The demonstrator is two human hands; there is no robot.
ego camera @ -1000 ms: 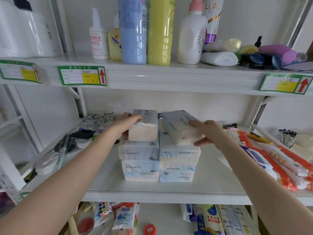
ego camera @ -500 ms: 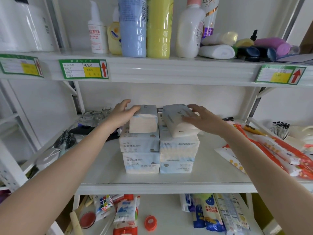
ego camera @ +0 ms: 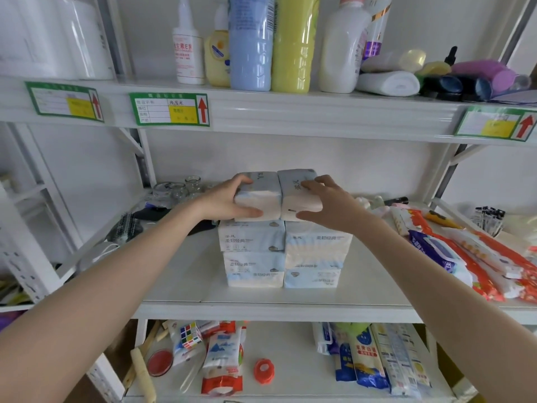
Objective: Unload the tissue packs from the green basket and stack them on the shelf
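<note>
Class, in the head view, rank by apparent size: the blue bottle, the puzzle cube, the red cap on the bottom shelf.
1. Blue bottle
2. Puzzle cube
3. Red cap, close to the cube in size, so unsure.

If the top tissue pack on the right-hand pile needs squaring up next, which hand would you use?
The right hand, probably. It already grips the top right tissue pack, thumb under its front edge and fingers on top. The left hand holds the top left tissue pack beside it and would have to let go and cross over.

Single head-worn wide-angle view, facing forward and slightly down at a white shelf unit (ego camera: 261, 298) close ahead; both forearms enter from the near edge.
</note>
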